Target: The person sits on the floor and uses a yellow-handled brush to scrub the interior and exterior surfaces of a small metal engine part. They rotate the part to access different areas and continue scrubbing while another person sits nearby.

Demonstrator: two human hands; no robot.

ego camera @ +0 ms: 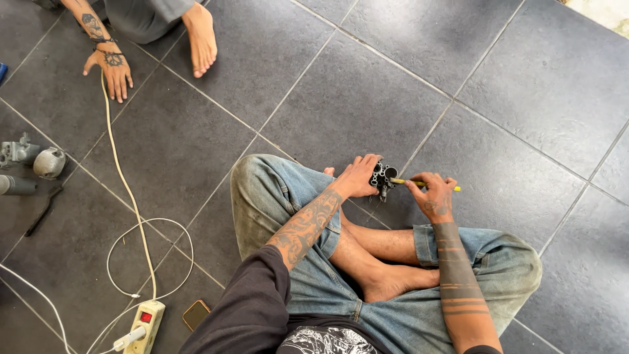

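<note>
I sit cross-legged on a dark tiled floor. My left hand grips a small dark metal part with round openings, held just beyond my knees. My right hand holds a thin yellow tool whose tip points into one of the part's openings. Both tattooed forearms reach forward over my jeans.
Another person's hand and bare foot rest on the floor at top left. A white power strip with cords lies at bottom left, a phone beside it. Grey metal parts sit at the left edge.
</note>
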